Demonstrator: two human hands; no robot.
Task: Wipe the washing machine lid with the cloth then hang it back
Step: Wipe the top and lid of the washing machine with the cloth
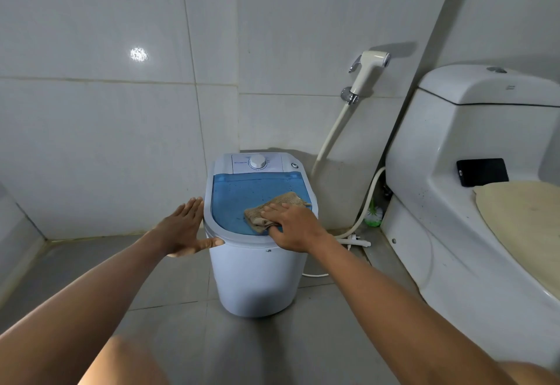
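A small white washing machine (254, 275) stands on the floor in the corner, with a translucent blue lid (233, 199) on top and a white dial behind it. A crumpled tan cloth (272, 207) lies on the lid's right front part. My right hand (292, 225) presses down on the cloth, fingers over its near edge. My left hand (185, 228) rests flat and open against the machine's left rim, thumb on the front edge.
A white toilet (472, 202) stands close on the right, with a black phone (482, 172) on it. A bidet sprayer (368, 71) hangs on the back wall, its hose running down. A green brush (373, 215) and white hoses lie between machine and toilet. Tiled walls enclose the corner.
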